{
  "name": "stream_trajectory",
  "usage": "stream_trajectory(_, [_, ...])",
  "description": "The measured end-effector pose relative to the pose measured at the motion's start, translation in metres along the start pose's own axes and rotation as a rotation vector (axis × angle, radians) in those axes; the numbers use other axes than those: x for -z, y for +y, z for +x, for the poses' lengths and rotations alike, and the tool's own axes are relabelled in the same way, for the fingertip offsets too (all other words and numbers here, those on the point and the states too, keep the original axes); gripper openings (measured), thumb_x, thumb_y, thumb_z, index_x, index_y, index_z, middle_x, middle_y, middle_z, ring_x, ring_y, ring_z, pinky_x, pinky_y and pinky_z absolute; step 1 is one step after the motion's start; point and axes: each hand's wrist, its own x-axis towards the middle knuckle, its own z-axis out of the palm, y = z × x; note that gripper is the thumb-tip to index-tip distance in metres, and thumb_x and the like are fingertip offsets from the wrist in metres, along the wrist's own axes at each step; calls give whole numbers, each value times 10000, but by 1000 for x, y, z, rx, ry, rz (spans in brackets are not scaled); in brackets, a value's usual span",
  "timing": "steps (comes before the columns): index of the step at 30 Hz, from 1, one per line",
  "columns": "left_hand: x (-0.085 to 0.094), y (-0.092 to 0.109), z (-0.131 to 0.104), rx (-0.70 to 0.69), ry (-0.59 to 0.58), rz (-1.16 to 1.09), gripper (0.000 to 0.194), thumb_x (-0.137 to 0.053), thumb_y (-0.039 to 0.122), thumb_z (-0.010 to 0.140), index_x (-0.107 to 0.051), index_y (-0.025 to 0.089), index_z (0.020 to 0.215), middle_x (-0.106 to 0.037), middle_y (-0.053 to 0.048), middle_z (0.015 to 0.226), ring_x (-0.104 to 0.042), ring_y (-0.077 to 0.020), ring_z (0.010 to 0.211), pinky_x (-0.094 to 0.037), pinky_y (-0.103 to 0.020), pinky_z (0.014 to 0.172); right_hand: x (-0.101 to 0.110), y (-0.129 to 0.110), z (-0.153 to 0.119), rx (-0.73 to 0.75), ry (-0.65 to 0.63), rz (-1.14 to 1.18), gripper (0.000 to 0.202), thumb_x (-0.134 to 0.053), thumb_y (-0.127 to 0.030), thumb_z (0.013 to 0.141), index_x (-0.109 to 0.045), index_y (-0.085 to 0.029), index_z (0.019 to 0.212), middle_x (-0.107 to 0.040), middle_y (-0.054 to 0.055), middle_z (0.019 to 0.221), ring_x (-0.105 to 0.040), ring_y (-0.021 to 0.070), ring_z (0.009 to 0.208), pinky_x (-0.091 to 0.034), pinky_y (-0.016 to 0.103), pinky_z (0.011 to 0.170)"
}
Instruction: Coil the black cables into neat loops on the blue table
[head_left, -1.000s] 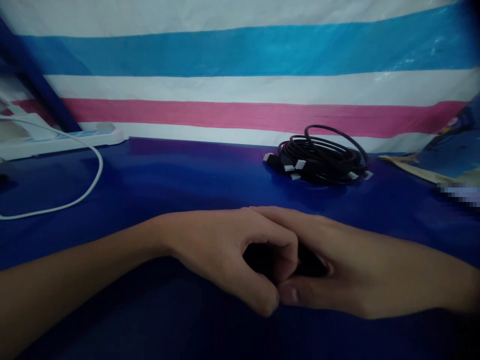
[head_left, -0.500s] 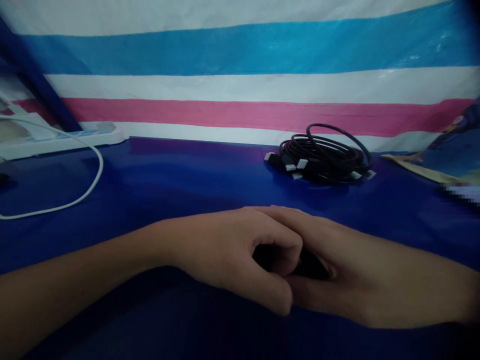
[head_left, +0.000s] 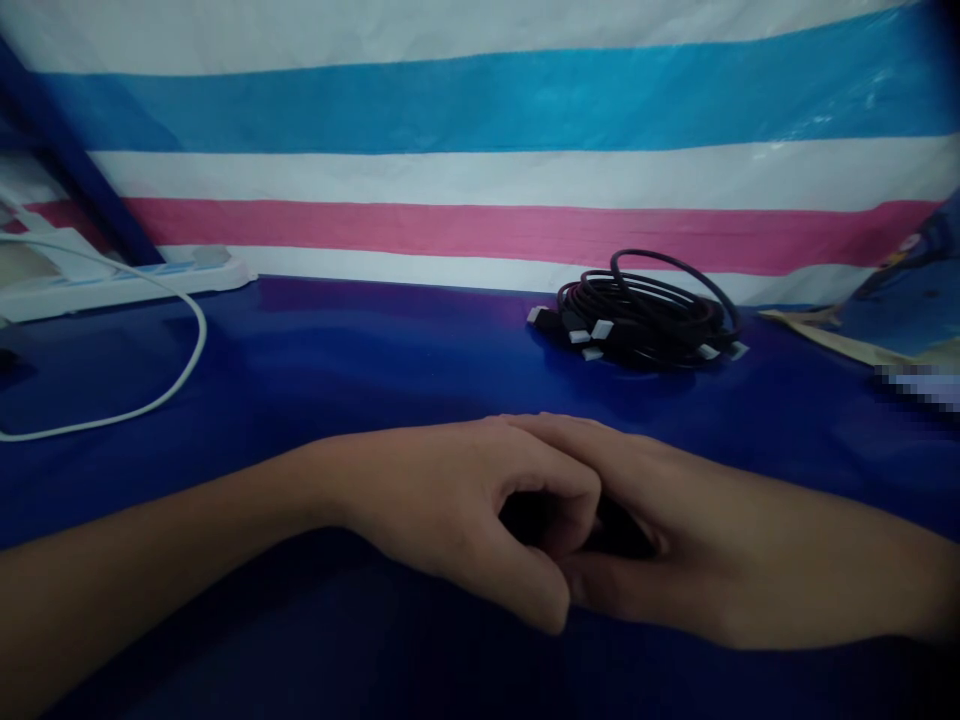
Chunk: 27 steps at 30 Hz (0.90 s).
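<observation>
My left hand and my right hand meet low over the blue table, at the centre and right of the head view. The left fingers are curled inward, and its thumb tip lies beside the right thumb. My right hand is bent toward the left one, and its fingers are mostly hidden behind it. Dark gaps show between the two hands; whether anything lies inside them I cannot make out. Beyond the hands sits a coiled bundle of black cables with several light-coloured connector ends, touched by neither hand.
A white power strip stands at the back left of the blue table, with a white cord looping forward. A striped plastic sheet hangs behind. At the right edge lies a flat tan item beside a pixelated patch.
The left thumb tip has shifted slightly left and down. Otherwise both hands keep their joined pose, and the cables stay put.
</observation>
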Motion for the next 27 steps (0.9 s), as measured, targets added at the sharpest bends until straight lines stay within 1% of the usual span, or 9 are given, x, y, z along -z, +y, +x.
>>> stream_trajectory(4, [0, -2, 0, -13, 10, 15, 86, -549, 111, 719, -493, 176, 711, -578, 32, 822, -513, -98, 722, -376, -204, 580, 0, 1, 2, -12, 15, -64, 598, -635, -391, 774, -465, -239, 1327, -635, 35, 1109, -628, 160, 867, -506, 257, 751])
stream_trajectory(7, [2, -3, 1, -37, 25, 5, 81, -514, 99, 755, -514, 180, 751, -608, 31, 813, -551, -95, 744, -399, -199, 625, 10, 6, 1, 84, 102, -175, 524, -657, -425, 749, -562, -243, 1230, -664, 26, 1055, -638, 174, 856, -504, 260, 714])
stream_trajectory(10, [5, -5, 1, -51, 80, 5, 105, -472, 97, 801, -540, 176, 807, -648, 10, 843, -588, -106, 825, -418, -216, 731, 34, 19, -4, 139, 584, -383, 262, -594, -402, 804, -679, -220, 973, -695, 33, 917, -637, 180, 806, -479, 275, 669])
stream_trajectory(12, [8, -7, 1, -48, 138, 15, 109, -458, 138, 833, -557, 174, 861, -656, 1, 813, -596, -109, 809, -418, -220, 726, 53, 33, -10, 47, 954, -440, 239, -539, -386, 841, -674, -189, 846, -681, 45, 787, -616, 165, 714, -452, 287, 647])
stream_trajectory(14, [12, -10, 1, -43, 228, 49, 130, -454, 213, 861, -567, 173, 910, -656, 3, 751, -595, -108, 743, -409, -216, 672, 68, 48, -14, -108, 1061, -408, 260, -538, -379, 821, -647, -162, 729, -646, 52, 671, -577, 157, 622, -417, 285, 588])
stream_trajectory(17, [18, -16, 1, -4, 471, 190, 207, -440, 320, 877, -587, 177, 901, -639, 11, 657, -552, -101, 618, -366, -215, 587, 78, 67, -17, -240, 817, -368, 341, -523, -462, 797, -663, -152, 800, -655, 64, 712, -569, 175, 627, -393, 284, 545])
stream_trajectory(19, [23, -21, 1, 42, 622, 279, 236, -422, 334, 879, -598, 179, 879, -623, 12, 609, -511, -94, 555, -340, -221, 563, 77, 72, -17, -256, 743, -408, 376, -531, -499, 790, -669, -157, 864, -668, 71, 792, -576, 184, 666, -400, 293, 570])
stream_trajectory(22, [26, -26, 1, 89, 749, 380, 257, -416, 342, 870, -612, 175, 876, -617, -4, 590, -510, -103, 544, -335, -235, 570, 73, 71, -17, -253, 750, -545, 357, -566, -477, 768, -666, -162, 902, -671, 81, 865, -588, 206, 734, -406, 315, 629])
stream_trajectory(27, [18, -29, 2, 118, 798, 558, 244, -422, 305, 851, -639, 192, 856, -627, -21, 641, -545, -141, 599, -338, -261, 590, 73, 61, -21, -377, 827, -549, 218, -558, -374, 746, -647, -183, 801, -662, 78, 798, -589, 224, 735, -398, 329, 649])
